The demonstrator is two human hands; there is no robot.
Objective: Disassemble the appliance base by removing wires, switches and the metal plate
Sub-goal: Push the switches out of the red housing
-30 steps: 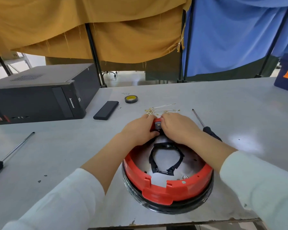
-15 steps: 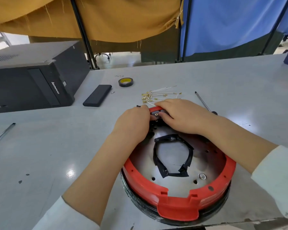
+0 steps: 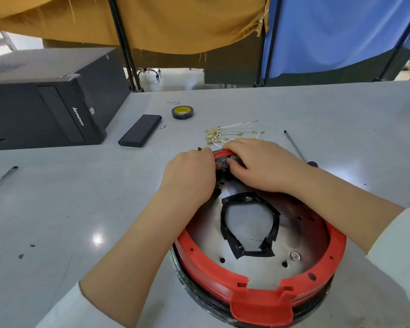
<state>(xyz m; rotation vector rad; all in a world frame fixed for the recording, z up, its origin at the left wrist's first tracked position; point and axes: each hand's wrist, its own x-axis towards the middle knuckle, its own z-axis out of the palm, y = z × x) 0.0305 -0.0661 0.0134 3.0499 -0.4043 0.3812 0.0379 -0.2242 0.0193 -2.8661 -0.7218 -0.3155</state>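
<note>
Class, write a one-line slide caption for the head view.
Both hands, left and right, grip a switch at the red base's far rim.

Counts on the surface [image 3: 294,110]

Two hands [image 3: 189,176] [image 3: 263,164], one appliance base [image 3: 258,292], two screwdrivers [image 3: 296,147] [image 3: 0,178], one tape roll [image 3: 182,112], one computer [image 3: 45,100].

Both forearms are bare from wrist to near the elbow. The left hand [image 3: 191,176] and right hand [image 3: 263,165] wear nothing; white sleeves [image 3: 398,252] cover the upper arms.

A grey table [image 3: 57,209] catches glare from overhead light. Behind its far edge, mustard cloth [image 3: 175,22] and blue cloth [image 3: 336,31] hang over black stands [image 3: 122,43].
</note>
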